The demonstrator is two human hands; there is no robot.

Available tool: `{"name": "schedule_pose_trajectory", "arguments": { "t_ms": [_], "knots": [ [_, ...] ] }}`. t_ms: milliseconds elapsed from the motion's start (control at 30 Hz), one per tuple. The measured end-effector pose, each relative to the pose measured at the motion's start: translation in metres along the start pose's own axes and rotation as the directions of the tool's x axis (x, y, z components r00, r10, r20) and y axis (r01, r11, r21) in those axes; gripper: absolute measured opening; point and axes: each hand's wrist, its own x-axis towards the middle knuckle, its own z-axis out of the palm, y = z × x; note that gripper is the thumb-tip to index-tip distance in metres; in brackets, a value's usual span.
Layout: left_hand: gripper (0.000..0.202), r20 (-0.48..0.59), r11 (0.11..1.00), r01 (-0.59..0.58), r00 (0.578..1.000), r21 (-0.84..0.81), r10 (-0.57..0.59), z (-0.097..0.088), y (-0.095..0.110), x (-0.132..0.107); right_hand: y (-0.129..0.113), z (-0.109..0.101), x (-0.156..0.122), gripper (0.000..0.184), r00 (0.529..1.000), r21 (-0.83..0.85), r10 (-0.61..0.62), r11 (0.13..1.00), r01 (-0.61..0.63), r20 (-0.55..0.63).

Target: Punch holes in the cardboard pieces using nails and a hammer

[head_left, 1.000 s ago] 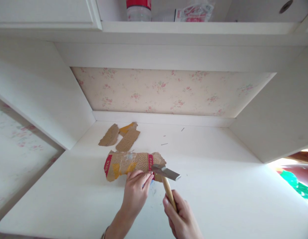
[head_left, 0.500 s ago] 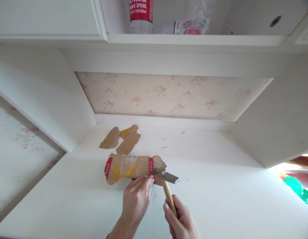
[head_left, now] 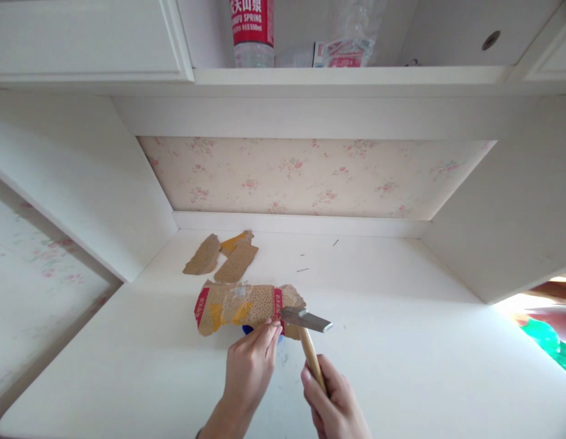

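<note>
My right hand [head_left: 334, 404] is wrapped round the wooden handle of a small hammer [head_left: 307, 329], whose grey metal head hovers at the right end of a torn, perforated piece of brown cardboard [head_left: 240, 306] with red bands and tape. My left hand [head_left: 251, 364] rests at the cardboard's near edge, fingertips pinched together right beside the hammer head. Whatever those fingers hold is too small to make out. A bit of blue [head_left: 247, 330] shows under the cardboard.
Smaller cardboard scraps [head_left: 221, 255] lie further back on the white desk [head_left: 402, 341]. A few thin nails [head_left: 303, 269] are scattered near the back wall. A shelf above carries a red-labelled bottle [head_left: 252, 30] and a plastic packet [head_left: 340, 52].
The hammer head and my left fingertips have stayed almost in place by the cardboard's right end. The view has shifted slightly.
</note>
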Motion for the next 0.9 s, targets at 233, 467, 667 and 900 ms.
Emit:
{"name": "schedule_pose_trajectory", "arguments": {
  "t_ms": [233, 467, 667, 900],
  "knots": [
    [0.015, -0.019, 1.0, 0.016, 1.0, -0.01, -0.016, 0.005, -0.002, -0.004, -0.004, 0.001, -0.004, 0.053, 0.999, 0.092, 0.036, 0.995, -0.038, 0.027],
    [0.015, -0.015, 1.0, 0.023, 1.0, 0.002, -0.023, 0.006, -0.003, -0.005, 0.003, 0.0, -0.001, 0.053, 0.997, 0.015, 0.014, 1.0, -0.015, 0.077],
    [0.017, -0.012, 0.999, 0.029, 1.0, -0.018, -0.029, 0.005, -0.002, -0.003, 0.006, -0.001, -0.001, 0.051, 0.997, -0.064, -0.016, 0.998, 0.022, 0.081],
    [0.017, -0.028, 0.999, 0.051, 0.998, -0.013, -0.051, 0.007, -0.003, -0.004, 0.008, 0.0, 0.0, 0.05, 0.998, -0.105, -0.029, 0.994, 0.035, 0.062]
  ]
}}
